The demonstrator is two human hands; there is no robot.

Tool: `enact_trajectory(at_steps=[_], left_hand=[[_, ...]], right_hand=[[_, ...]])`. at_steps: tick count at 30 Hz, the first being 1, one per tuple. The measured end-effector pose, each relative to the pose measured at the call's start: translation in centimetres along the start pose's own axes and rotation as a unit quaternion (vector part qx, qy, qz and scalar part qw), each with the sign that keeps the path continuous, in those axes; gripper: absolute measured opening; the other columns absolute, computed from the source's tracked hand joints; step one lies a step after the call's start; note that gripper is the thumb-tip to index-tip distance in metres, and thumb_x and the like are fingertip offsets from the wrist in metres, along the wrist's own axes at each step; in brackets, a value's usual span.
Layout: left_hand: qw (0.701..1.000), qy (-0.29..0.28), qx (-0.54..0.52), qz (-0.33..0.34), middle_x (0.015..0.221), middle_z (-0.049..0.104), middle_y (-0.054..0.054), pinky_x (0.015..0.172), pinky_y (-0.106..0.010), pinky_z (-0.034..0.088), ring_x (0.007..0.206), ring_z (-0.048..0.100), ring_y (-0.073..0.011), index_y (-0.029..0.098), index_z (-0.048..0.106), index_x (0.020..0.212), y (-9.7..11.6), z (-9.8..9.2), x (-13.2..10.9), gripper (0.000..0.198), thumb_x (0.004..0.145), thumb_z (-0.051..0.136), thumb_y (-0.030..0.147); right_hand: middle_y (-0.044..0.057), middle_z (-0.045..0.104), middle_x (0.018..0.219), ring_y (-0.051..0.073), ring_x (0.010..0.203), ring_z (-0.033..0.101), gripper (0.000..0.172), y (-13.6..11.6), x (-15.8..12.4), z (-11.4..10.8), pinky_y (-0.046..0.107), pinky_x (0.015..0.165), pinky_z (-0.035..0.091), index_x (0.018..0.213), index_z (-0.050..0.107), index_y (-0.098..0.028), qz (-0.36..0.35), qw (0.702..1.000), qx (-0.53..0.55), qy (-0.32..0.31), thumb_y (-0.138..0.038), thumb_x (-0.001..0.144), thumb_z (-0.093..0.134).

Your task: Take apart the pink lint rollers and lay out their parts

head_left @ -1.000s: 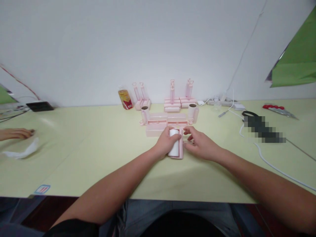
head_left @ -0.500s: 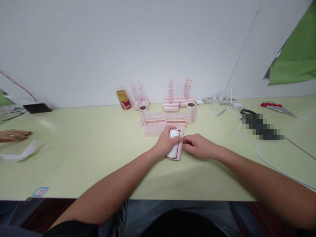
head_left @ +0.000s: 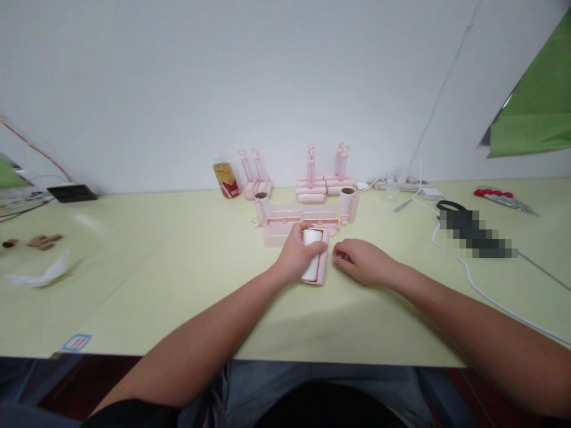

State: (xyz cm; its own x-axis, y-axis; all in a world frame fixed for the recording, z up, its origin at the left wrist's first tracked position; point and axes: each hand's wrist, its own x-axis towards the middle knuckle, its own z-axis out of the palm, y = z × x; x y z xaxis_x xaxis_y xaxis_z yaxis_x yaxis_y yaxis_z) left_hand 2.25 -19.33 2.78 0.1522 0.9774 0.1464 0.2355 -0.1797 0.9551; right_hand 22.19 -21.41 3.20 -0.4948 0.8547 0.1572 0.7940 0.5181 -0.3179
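Observation:
My left hand (head_left: 295,257) is wrapped round a pink lint roller with a white paper roll (head_left: 313,261), which rests on the yellow-green table (head_left: 178,285). Just to the right of the roller, my right hand (head_left: 362,261) lies on the table with its fingers curled in, apart from the roller. Whether anything small sits inside those fingers is hidden. Directly behind the roller stand pink open cases (head_left: 282,229).
Several pink lint rollers (head_left: 311,178) and a small yellow bottle (head_left: 226,177) stand near the wall. A white cable (head_left: 491,297), a power strip (head_left: 404,184) and red-handled scissors (head_left: 499,197) lie at right. Another person's fingers (head_left: 42,241) and white paper (head_left: 40,273) are at far left.
My right hand has let go of the roller's side and drawn slightly right, closing into a loose fist. The other person's hand at left has pulled back.

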Motion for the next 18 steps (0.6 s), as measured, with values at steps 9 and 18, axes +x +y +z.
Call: enact_trajectory(at_steps=[9,18], left_hand=[[0.99,-0.107,0.096,0.013,0.089,0.065,-0.003,0.066,-0.027,0.044,0.076,0.058,-0.017,0.017,0.061,0.106,0.9,-1.1,-0.2,0.045,0.068,0.075,0.037],[0.955,-0.274,0.093,0.06,0.095,0.066,-0.005,0.066,-0.026,0.046,0.079,0.062,-0.0177,0.019,0.057,0.129,2.0,-3.1,0.0,0.065,0.07,0.076,0.037]], right_hand=[[0.009,0.063,0.09,0.021,0.088,0.055,0.013,1.1,0.6,0.8,0.032,0.082,0.04,0.09,0.065,-0.017,-0.013,1.0,0.004,0.028,-0.022,0.087,0.055],[0.002,0.061,0.089,0.015,0.077,0.057,0.017,-1.1,-0.3,-0.8,0.027,0.069,0.044,0.099,0.06,-0.02,-0.06,0.963,0.248,0.086,-0.022,0.082,0.057]])
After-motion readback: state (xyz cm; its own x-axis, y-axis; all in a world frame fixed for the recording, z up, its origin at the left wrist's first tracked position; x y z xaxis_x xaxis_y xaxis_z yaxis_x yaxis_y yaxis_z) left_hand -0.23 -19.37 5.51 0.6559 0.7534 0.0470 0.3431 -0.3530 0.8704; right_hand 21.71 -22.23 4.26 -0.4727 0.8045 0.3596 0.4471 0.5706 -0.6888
